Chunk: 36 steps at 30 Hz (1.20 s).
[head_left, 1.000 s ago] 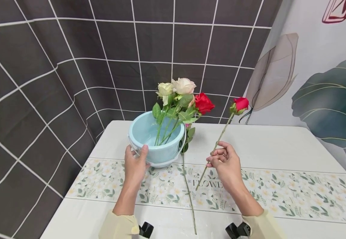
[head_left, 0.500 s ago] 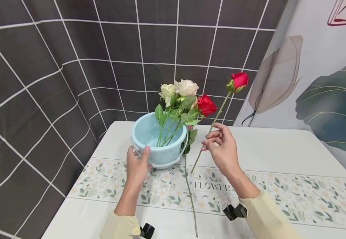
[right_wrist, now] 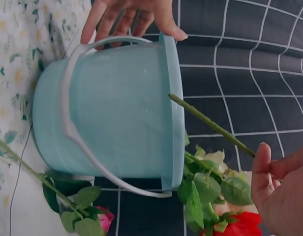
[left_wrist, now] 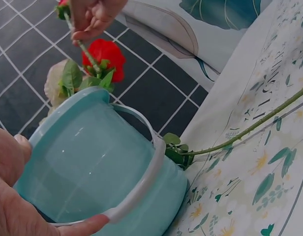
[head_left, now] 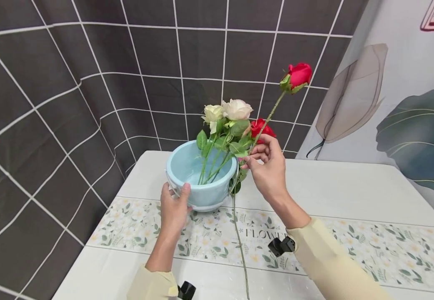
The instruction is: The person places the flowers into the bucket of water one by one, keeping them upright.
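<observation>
My left hand holds the near left side of a light blue bucket, thumb at the rim. Several artificial roses stand in it: a cream rose, a pale pink rose and a red rose among green leaves. To the right, my right hand pinches the stem of another red rose, its bloom raised high above the others. In the right wrist view, the cut end of that rose's stem overlaps the bucket's rim. My right hand partly hides the red rose in the bucket.
A loose rose with a long stem lies on the white table right of the bucket, its pink bloom beyond it. The bucket's white handle hangs down its side. A dark gridded backdrop stands behind.
My right hand has moved up and left toward the bucket, raising the red rose from beside it to above the other blooms. My left hand keeps its hold on the bucket.
</observation>
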Motion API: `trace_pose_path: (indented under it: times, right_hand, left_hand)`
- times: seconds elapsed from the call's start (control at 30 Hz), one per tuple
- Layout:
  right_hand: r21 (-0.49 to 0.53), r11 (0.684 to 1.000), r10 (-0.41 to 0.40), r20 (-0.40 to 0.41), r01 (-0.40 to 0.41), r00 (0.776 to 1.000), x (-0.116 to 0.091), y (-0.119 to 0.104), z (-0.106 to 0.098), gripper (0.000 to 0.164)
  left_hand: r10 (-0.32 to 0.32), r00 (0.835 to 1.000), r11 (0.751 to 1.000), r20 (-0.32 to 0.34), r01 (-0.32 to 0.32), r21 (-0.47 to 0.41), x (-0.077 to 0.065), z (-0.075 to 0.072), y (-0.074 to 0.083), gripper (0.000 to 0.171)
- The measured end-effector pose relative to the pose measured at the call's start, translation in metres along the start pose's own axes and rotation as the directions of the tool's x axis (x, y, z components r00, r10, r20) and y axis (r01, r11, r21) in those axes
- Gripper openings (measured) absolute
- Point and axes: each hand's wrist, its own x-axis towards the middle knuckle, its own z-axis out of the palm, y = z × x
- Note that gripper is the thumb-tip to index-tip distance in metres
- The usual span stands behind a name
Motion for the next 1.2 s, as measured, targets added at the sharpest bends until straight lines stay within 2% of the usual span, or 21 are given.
trace_pose_path:
  times: [0.37, 0.57, 0.7, 0.83, 1.2]
  right_hand:
    - [0.068, 0.998, -0.006, -0.031, 0.008, 0.999, 0.007, 0.0, 0.01, 0.058]
    - [0.089, 0.994, -0.063, -0.063, 0.068, 0.996, 0.015, 0.0, 0.018, 0.056]
    - [0.07, 0.994, -0.073, -0.085, 0.079, 0.994, 0.019, 0.003, 0.024, 0.054]
    - [0.065, 0.996, -0.053, -0.083, 0.058, 0.995, 0.019, 0.009, 0.03, 0.054]
    - [0.032, 0.999, 0.034, 0.006, -0.034, 0.999, 0.013, 0.024, 0.04, 0.054]
  left_hand:
    - [0.019, 1.0, 1.0, 0.001, -0.019, 0.004, 0.001, -0.001, -0.001, 0.083]
    - [0.006, 1.0, 1.0, 0.002, -0.006, 0.011, 0.001, -0.001, -0.001, 0.085]
    - [-0.005, 1.0, 1.0, -0.002, 0.005, 0.006, 0.0, 0.0, 0.0, 0.085]
    - [-0.003, 1.0, 1.0, -0.005, 0.003, 0.003, 0.0, 0.001, -0.001, 0.083]
    - [0.007, 1.0, 1.0, -0.02, -0.007, 0.013, 0.001, 0.001, -0.002, 0.083]
